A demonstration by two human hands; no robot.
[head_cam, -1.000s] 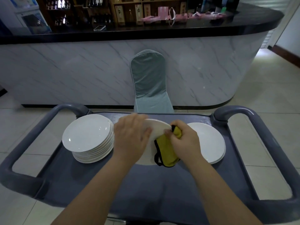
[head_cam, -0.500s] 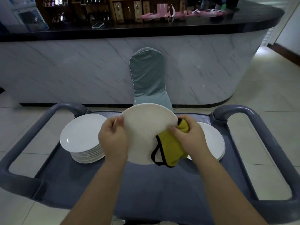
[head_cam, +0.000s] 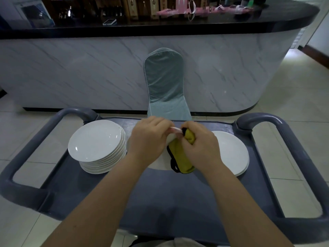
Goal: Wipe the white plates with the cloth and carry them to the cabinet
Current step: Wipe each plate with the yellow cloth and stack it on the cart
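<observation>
Over the flat top of a blue-grey plastic service cart (head_cam: pixel 160 202), a person holds a round white plate (head_cam: pixel 159 165) between both hands. It is mostly hidden behind them, with only a sliver of rim and its near edge showing. The left hand (head_cam: pixel 149 139) has its fingers curled over the plate's far rim, gripping it. The right hand (head_cam: pixel 199 147) is closed around a bunched yellow cloth with black trim (head_cam: pixel 179 157) and presses it against the plate's face. The plate is tilted; whether its lower edge touches the cart cannot be told. To the left, on the cart, stands a tall stack of white plates (head_cam: pixel 96 139), just beside the left wrist, and to the right lies a low pile of white plates (head_cam: pixel 231 152), partly behind the right hand. Beyond the cart stands a chair in a grey-green fabric cover (head_cam: pixel 165 82), its back against a curved marble-patterned counter (head_cam: pixel 71 72) — a white phone (head_cam: pixel 109 21) lies on its black top.
</observation>
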